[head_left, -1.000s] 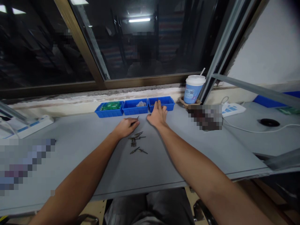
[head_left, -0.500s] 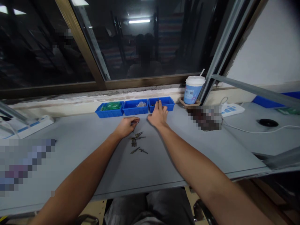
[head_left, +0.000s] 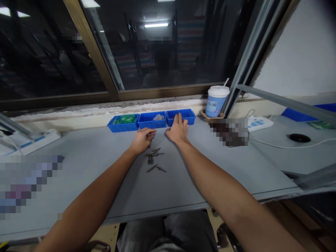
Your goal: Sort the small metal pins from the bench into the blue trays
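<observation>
My left hand is closed just above the table, its thumb and fingers drawn together around something too small to make out. Below it lies a loose group of slim metal pins, with two more metal pins nearer to me. At the right blue bin, my right hand reaches over the front wall with index and middle fingers stretched out. Its thumb stays apart, outside the bin. A small dark bit shows at the fingertips, and the bin's contents are mostly hidden by the hand.
The middle blue bin holds a small clear bag, and the left blue bin holds green packets. A lidded blue cup stands right of them. Power strips lie at both sides. A window frame rises behind.
My left hand's fingers have shifted slightly over the pins. My right hand stays at the right bin, and the pins on the table look unmoved.
</observation>
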